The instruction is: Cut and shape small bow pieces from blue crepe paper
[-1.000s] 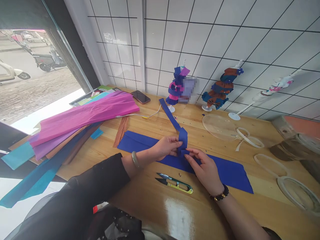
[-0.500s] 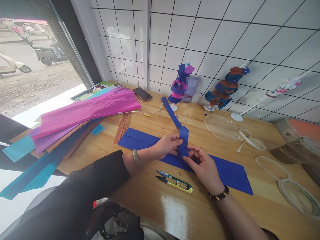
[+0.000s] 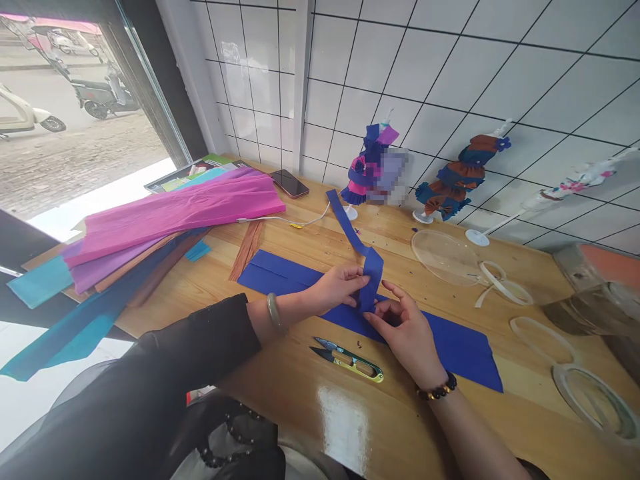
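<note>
Between my hands stands a strip of blue crepe paper, its long free end trailing back over the table. My left hand pinches it from the left side, partway up. At its lower end my right hand is closed on the same strip, thumb and fingertips together. Beneath both hands a wide folded sheet of blue crepe paper lies flat across the wooden table. A pair of thread snips with yellow and green handles lies just in front of that sheet, its blades pointing left.
A stack of pink, purple, brown and teal crepe paper covers the left side. Behind it lies a phone. Decorated stands, one blue and pink, one brown and teal, line the wall. Rolls of tape are at right.
The held strip's upper part has turned slightly and leans more to the right. Both hands keep hold of it with small finger shifts. The camera view has moved a little.
</note>
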`<action>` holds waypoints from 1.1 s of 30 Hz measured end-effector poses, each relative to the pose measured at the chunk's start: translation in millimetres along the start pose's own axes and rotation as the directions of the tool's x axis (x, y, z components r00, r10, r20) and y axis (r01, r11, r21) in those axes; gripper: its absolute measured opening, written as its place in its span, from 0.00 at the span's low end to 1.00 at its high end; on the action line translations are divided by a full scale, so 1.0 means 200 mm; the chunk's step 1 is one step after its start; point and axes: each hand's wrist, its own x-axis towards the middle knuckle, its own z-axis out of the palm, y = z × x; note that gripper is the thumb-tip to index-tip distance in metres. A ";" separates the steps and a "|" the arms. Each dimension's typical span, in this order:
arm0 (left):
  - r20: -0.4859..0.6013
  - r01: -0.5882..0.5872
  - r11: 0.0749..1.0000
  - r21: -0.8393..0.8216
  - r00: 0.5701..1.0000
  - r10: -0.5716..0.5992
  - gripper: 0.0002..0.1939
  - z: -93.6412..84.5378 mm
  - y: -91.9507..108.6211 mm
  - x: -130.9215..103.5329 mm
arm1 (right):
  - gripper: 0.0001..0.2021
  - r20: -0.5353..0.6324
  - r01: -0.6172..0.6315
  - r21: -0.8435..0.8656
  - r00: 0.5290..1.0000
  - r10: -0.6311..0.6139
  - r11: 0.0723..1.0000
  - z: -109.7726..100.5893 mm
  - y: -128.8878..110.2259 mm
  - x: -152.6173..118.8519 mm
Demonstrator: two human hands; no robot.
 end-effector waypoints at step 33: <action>0.123 0.049 0.975 0.219 0.989 -0.077 0.17 -0.02 -0.03 0.01 | 0.40 0.002 -0.079 0.293 0.997 0.081 0.953 -0.02 0.02 0.03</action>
